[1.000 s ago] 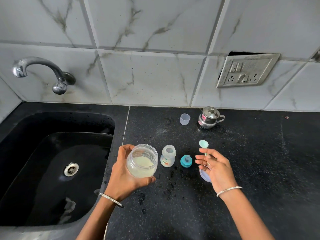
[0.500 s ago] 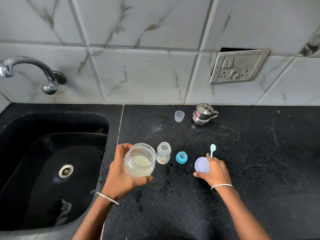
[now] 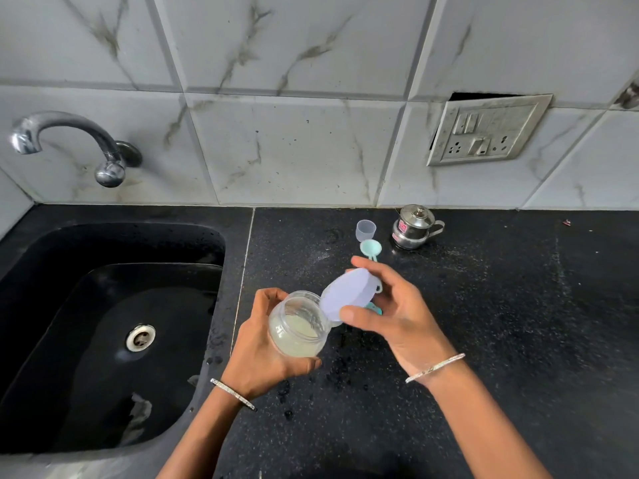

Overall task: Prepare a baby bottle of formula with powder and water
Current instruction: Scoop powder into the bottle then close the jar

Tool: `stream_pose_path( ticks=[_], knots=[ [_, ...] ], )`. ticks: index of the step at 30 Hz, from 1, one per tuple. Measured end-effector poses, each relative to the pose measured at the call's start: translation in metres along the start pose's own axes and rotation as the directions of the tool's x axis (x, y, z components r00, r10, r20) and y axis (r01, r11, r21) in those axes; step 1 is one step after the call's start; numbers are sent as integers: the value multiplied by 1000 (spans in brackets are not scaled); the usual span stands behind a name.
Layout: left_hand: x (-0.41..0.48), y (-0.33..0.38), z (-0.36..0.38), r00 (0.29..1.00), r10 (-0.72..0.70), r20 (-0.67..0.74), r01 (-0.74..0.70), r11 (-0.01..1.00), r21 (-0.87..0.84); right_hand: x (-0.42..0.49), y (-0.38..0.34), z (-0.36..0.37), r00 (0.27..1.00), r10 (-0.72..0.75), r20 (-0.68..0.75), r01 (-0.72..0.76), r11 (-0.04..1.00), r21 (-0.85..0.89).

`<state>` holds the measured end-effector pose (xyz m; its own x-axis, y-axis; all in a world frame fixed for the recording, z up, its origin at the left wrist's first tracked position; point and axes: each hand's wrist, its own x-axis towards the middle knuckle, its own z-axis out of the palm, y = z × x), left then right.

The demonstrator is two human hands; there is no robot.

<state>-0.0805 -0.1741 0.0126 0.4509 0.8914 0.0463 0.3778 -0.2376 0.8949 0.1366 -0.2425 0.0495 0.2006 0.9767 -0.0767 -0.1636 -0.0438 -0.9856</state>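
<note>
A clear round jar (image 3: 298, 328) holding pale powder is tilted above the black speckled counter (image 3: 484, 340) beside the sink (image 3: 103, 340), its mouth open. The left hand (image 3: 262, 354) wraps its fingers and thumb around the jar's body. The right hand (image 3: 390, 305) pinches a flat lavender lid (image 3: 345, 293) at the jar's rim and also grips a teal plastic spoon (image 3: 371, 249), while a small clear cup (image 3: 366, 230) and a lidded steel pot (image 3: 413, 227) stand near the wall.

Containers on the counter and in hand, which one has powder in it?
The clear jar in the left hand holds pale powder. The small clear cup by the wall looks empty, and the steel pot is lidded.
</note>
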Motion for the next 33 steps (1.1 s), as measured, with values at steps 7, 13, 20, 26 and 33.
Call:
stream_pose_path(
  ticks=[7,13,20,26,33],
  knots=[
    [-3,6,-1,1000,-8,0,8,999,-38,-8,16,28,986,-160,41,164,925,-342],
    [-2,10,-5,1000,26,7,-26,999,-21,-10,8,14,989,-65,134,126,848,-515],
    [1,23,-2,995,73,72,-87,972,217,4,-21,7,940,-22,340,274,643,-715],
    [3,31,-8,979,145,140,-189,905,382,10,-29,7,915,-19,403,329,613,-718],
    [2,39,-13,983,121,137,-163,921,355,12,-37,6,893,-3,450,333,678,-655]
  ],
)
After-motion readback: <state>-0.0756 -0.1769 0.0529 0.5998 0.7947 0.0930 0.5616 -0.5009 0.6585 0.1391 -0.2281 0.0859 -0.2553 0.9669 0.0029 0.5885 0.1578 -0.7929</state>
